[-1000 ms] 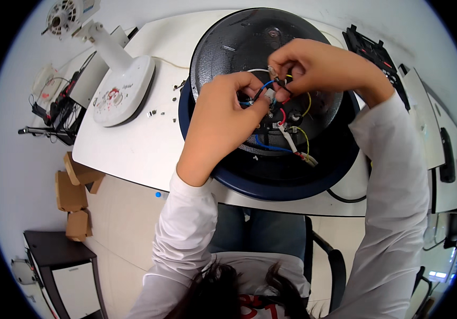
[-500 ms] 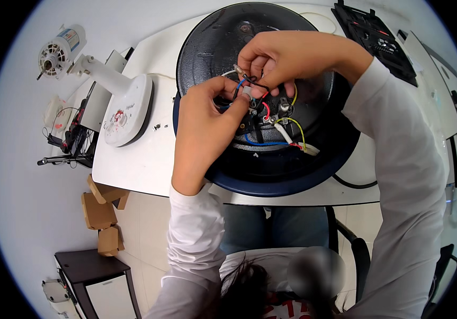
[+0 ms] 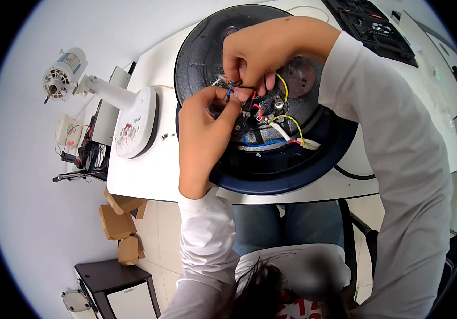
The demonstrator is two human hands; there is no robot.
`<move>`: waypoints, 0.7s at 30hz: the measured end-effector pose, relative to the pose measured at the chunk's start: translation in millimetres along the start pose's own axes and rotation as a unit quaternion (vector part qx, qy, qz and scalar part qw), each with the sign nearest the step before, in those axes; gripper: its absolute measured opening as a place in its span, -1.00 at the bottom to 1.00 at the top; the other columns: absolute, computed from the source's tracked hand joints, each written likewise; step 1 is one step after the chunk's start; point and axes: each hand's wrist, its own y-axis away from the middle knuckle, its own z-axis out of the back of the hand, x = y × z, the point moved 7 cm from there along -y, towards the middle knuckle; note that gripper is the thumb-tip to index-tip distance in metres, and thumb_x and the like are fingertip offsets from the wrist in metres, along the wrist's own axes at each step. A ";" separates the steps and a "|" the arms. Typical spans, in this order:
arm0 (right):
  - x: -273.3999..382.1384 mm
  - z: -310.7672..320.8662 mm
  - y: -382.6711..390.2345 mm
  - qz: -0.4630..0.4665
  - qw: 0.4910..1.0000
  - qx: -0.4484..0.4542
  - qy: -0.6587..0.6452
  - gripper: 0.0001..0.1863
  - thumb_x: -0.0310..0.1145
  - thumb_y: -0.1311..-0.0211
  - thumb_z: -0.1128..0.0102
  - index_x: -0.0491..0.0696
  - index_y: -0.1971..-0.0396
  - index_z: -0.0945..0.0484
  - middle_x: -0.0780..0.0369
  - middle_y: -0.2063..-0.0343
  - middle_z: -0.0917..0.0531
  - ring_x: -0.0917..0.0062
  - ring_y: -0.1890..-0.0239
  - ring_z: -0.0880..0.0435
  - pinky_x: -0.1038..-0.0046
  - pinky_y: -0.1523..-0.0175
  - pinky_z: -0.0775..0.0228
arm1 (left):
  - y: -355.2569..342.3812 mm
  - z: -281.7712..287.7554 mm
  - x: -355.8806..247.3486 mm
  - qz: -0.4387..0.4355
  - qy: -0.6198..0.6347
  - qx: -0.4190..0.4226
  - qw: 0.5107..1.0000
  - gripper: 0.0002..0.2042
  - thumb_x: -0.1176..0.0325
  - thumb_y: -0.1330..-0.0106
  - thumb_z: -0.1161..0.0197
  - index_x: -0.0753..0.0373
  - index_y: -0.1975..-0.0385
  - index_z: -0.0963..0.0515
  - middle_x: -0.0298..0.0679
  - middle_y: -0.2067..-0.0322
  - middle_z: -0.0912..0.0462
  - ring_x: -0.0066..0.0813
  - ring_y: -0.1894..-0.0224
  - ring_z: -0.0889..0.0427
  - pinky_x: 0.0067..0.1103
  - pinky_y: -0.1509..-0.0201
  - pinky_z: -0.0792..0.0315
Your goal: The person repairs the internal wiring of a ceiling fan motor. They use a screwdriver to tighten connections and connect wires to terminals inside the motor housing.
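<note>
A round black appliance base (image 3: pixel 196 48) with a dark blue rim (image 3: pixel 287 183) lies with its wiring exposed. My left hand (image 3: pixel 204 133) reaches in from the lower left, thumb and forefinger pinched on a wire connector (image 3: pixel 236 95) at the middle. Coming over from the right, my right hand (image 3: pixel 263 48) has its fingers curled down beside it, closed at a black wire (image 3: pixel 244 86); its fingertips are partly hidden. A blue wire (image 3: pixel 263 144), a red wire (image 3: pixel 259 110) and yellow-green wires (image 3: pixel 295 127) run around the metal terminals nearby.
At left on the white table (image 3: pixel 143 183) stands a white fan (image 3: pixel 135 119) with its motor bare. Small screws (image 3: pixel 165 136) lie beside it. A black tool case (image 3: pixel 369 26) is open at the far right. Cardboard boxes (image 3: pixel 117 222) and a dark cabinet (image 3: pixel 114 274) are below left.
My right hand has shifted slightly left and up over the base. My left hand keeps its pinch at the connector. The whole view has shifted a little.
</note>
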 end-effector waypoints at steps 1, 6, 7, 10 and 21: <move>-2.3 -0.8 0.2 -0.003 1.000 -0.002 -0.008 -0.84 -0.48 -0.06 -0.23 -0.26 0.37 -0.62 0.22 0.46 -0.73 0.66 0.47 -0.71 0.65 0.38 -0.57 | 1.5 -0.3 -0.6 0.021 0.018 -0.001 1.000 -0.85 0.44 -0.29 -0.20 0.42 0.31 -0.57 -0.29 0.52 -0.62 -0.65 0.54 -0.56 -0.67 0.49 -0.40; -7.6 0.0 0.3 -0.016 0.999 -0.027 -0.007 -0.83 -0.44 -0.09 -0.26 -0.22 0.36 -0.64 0.24 0.47 -0.73 0.65 0.47 -0.73 0.65 0.38 -0.57 | 9.3 -3.0 -5.0 0.065 0.090 -0.022 0.994 -0.82 0.40 -0.31 -0.18 0.43 0.30 -0.58 -0.34 0.57 -0.57 -0.74 0.60 -0.40 -0.68 0.55 -0.25; -7.0 0.1 1.8 -0.023 0.999 -0.030 -0.005 -0.83 -0.43 -0.09 -0.26 -0.22 0.37 -0.64 0.24 0.47 -0.73 0.65 0.48 -0.73 0.65 0.38 -0.57 | 9.2 -3.1 -5.2 0.045 0.079 -0.022 0.996 -0.82 0.40 -0.30 -0.19 0.43 0.30 -0.57 -0.34 0.56 -0.57 -0.73 0.61 -0.39 -0.67 0.55 -0.25; -4.6 -1.2 3.1 -0.023 0.999 -0.027 0.010 -0.84 -0.43 -0.09 -0.26 -0.22 0.38 -0.63 0.24 0.48 -0.72 0.67 0.50 -0.72 0.66 0.39 -0.56 | 10.1 -4.1 -6.3 0.008 0.033 -0.015 0.999 -0.82 0.39 -0.33 -0.17 0.41 0.26 -0.56 -0.32 0.52 -0.60 -0.70 0.58 -0.47 -0.69 0.56 -0.28; -3.3 -4.7 4.4 0.023 0.999 -0.031 -0.008 -0.84 -0.41 -0.11 -0.26 -0.22 0.41 -0.60 0.23 0.54 -0.71 0.65 0.53 -0.72 0.67 0.43 -0.51 | 9.0 -5.9 -0.4 -0.029 0.068 -0.055 0.996 -0.84 0.43 -0.27 -0.23 0.46 0.35 -0.56 -0.23 0.57 -0.60 -0.68 0.58 -0.42 -0.63 0.50 -0.34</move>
